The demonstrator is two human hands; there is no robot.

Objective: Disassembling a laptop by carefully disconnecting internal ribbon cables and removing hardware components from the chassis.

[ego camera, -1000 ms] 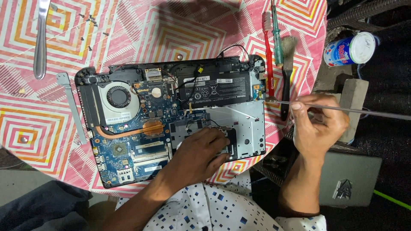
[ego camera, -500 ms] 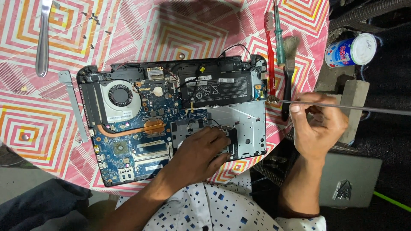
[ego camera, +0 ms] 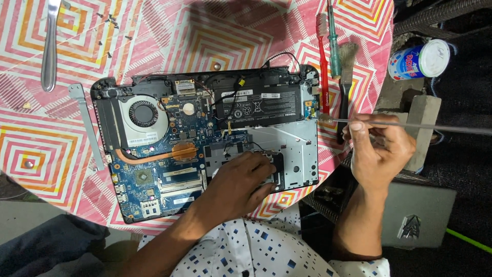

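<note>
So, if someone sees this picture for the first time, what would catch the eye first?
Probably the opened laptop in the middle of the pink patterned tablecloth, its blue circuit board and round fan bare. The left hand rests on its lower middle part, and the right hand holds a long thin metal tool at the laptop's right edge. Above that hand lie a red toothbrush and a green screwdriver.

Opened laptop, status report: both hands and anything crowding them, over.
Left hand flat on the opened laptop, lower middle. Right hand pinches a thin metal rod off the laptop's right edge. Red toothbrush, brush lie close by.
</note>
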